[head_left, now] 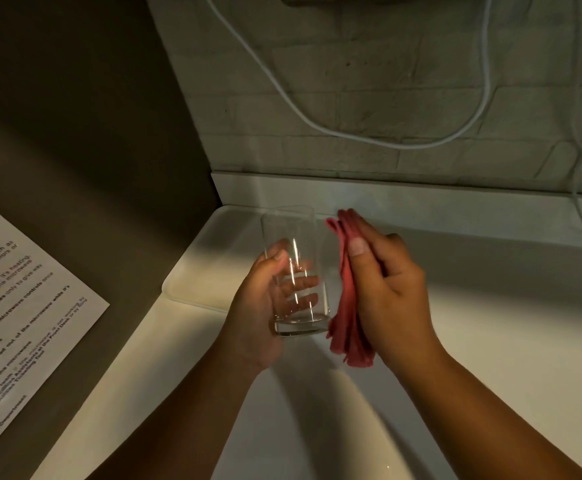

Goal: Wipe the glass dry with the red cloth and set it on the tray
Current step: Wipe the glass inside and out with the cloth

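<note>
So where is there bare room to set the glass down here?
The white tray looks bare, bordered by the dark wall left and backsplash ledge behind. Counter right of the right hand also looks bare. Both hands, glass and cloth crowd the middle.

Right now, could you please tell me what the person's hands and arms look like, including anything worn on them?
Both forearms are bare right up to the bottom edge of the picture, so no sleeves show. The left hand and the right hand wear no gloves, and no rings, watch or bracelet can be seen on the fingers or wrists. The fingernails are short and unpainted. No markings are visible in this dim light.
</note>
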`<state>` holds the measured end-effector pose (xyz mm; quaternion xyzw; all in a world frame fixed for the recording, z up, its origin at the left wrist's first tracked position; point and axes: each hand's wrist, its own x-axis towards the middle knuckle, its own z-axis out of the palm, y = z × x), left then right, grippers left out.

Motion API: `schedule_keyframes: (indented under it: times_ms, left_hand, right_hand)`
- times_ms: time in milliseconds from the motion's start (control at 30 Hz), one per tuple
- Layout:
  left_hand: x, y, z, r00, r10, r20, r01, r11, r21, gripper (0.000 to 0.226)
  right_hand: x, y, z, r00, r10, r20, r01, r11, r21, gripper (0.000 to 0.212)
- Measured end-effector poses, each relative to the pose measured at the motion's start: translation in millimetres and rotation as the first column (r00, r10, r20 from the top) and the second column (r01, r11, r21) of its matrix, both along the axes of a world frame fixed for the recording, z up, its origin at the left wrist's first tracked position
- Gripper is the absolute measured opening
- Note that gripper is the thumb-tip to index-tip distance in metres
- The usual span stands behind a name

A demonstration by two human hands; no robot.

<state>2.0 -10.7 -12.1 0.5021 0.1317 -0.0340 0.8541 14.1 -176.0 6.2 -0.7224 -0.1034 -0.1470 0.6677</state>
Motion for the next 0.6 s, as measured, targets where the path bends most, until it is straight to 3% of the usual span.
schedule_keyframes:
  times_ms: [100,167,233,333,400,467,533,600]
  left_hand:
    - [-0.5,-6.7,-2.9,1.000,-0.011,-0.014,0.012,0.997,0.070,0.041]
    - [-1.8,-9.4,-7.0,0.999,-0.033,-0.012,0.034,0.995,0.091,0.042]
    - [-5.2,-9.7,-10.9,0.999,-0.045,-0.024,0.047,0.994,0.099,0.045]
    - [-6.2,-5.5,-12.0,0.998,-0.059,-0.004,0.059,0.994,0.089,0.047]
    - [-3.1,-5.4,-8.7,0.999,-0.037,0.035,0.034,0.996,0.083,0.034]
    - [-1.6,-6.6,-3.4,0.999,-0.006,0.052,-0.001,0.993,0.120,0.033]
    - [-5.2,-11.2,3.6,0.998,0.013,0.060,-0.022,0.989,0.146,0.044]
    - [-11.1,-17.2,4.5,0.999,-0.007,0.050,0.001,0.994,0.110,0.055]
  right_hand:
    - [-14.8,13.8,2.2,0.986,0.069,0.153,-0.021,0.956,-0.291,0.037]
    - [-24.1,23.5,2.0,0.961,0.088,0.262,0.076,0.829,-0.555,0.041]
    - [-28.9,32.1,4.2,0.943,0.051,0.330,0.195,0.718,-0.669,0.045]
    - [-25.4,39.4,7.8,0.907,0.042,0.420,0.279,0.687,-0.671,0.047]
    - [-19.5,41.3,8.0,0.897,0.066,0.437,0.262,0.716,-0.647,0.047]
    - [-11.2,41.8,11.7,0.941,0.032,0.338,0.181,0.796,-0.578,0.044]
    - [1.9,39.5,18.6,0.986,-0.032,0.165,0.107,0.876,-0.469,0.041]
    - [19.1,34.1,22.6,0.993,-0.067,0.099,0.102,0.906,-0.411,0.037]
